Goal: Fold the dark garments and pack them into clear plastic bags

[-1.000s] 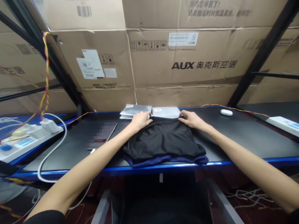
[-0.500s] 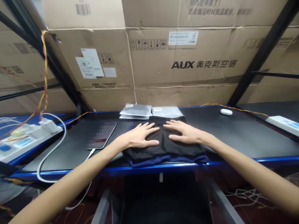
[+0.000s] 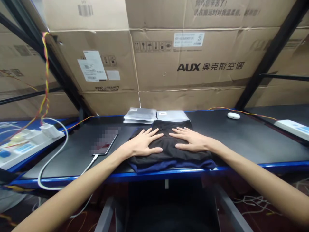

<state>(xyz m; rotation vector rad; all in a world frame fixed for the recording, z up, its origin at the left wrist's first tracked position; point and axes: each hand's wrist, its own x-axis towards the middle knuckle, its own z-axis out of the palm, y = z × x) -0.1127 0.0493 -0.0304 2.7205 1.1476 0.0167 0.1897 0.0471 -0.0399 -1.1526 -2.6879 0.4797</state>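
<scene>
Black cloth: soft, creased black fabric piece (image 3: 170, 146), on the tabletop at the near edge; centre of my clock, twelve toward the wall.
Blue layer: dark blue fabric (image 3: 156, 167) showing below the black at six, along the front lip; one piece or two, cannot tell.
Left hand: bare left hand (image 3: 145, 143) at nine on the cloth, palm down, open, fingers spread, gripping nothing.
Right hand: bare right hand (image 3: 191, 140) at three, likewise flat and spread, nothing pinched; a strip of black shows between the thumbs.
Why flat: spread palms probably share the pressure, holding slippery-looking fabric level and steady from both sides.
Packets: frosted plastic packets with a small white label (image 3: 140, 116), stacked at eleven; single frosted flat packet (image 3: 173, 116) at twelve. Both sit close behind the cloth, limiting room there; contact unclear.
Phone: thin dark phone (image 3: 105, 149) at nine, near the left forearm. Its white charging cable (image 3: 89, 165) passes behind that forearm, a likely snag.
Case: small white oval case (image 3: 233, 116) at two, well apart.
Power: white plastic power strip (image 3: 26, 146) at far nine; another white strip (image 3: 293, 129) toward three.
Wall: brown cardboard boxes (image 3: 193, 80) across twelve, closing off the back.
Table: dark-topped table with a blue edge (image 3: 241, 141).
</scene>
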